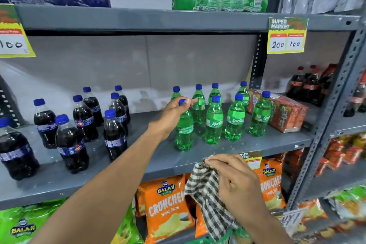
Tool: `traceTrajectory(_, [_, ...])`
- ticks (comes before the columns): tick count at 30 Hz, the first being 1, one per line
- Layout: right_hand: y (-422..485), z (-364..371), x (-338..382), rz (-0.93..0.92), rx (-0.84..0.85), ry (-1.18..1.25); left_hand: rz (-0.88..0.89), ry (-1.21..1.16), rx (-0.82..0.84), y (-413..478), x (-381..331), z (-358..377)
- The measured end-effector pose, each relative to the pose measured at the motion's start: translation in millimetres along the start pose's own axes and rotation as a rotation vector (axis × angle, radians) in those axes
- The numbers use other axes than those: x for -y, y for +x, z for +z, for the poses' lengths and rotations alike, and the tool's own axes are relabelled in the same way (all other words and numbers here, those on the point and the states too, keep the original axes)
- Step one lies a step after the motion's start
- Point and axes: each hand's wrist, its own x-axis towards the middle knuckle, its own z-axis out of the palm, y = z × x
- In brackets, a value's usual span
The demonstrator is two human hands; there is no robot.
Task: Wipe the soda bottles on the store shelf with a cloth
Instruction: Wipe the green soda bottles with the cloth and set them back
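Note:
Several green Sprite bottles (214, 123) with blue caps stand on the grey shelf (150, 156) at centre right. Several dark cola bottles (72, 144) stand to the left. My left hand (174, 114) grips the neck and cap of the front-left green Sprite bottle (184, 130), which stands upright on the shelf. My right hand (235, 182) is below the shelf's front edge, closed on a black-and-white checked cloth (206, 194) that hangs down from it. The cloth is apart from the bottles.
Orange juice cartons (283, 113) lie right of the Sprite bottles. Red-capped cola bottles (309, 85) stand beyond the upright post (336, 93). Orange chip bags (168, 204) fill the shelf below. Sprite and Thums Up packs sit above. A price tag (286, 35) hangs from the upper shelf.

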Motion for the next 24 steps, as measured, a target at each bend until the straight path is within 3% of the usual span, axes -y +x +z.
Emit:
traceTrajectory(17, [15, 5, -5, -0.008, -0.073, 0.046, 0.005, 0.165, -0.100, 3, 14, -3])
traceTrajectory(20, [19, 4, -1, -0.008, -0.079, 0.074, 0.102, 0.215, -0.153, -24, 5, -8])
traceTrajectory(24, [29, 4, 9, 0.048, -0.087, 0.178, 0.215, 0.222, -0.011, -85, -1, -11])
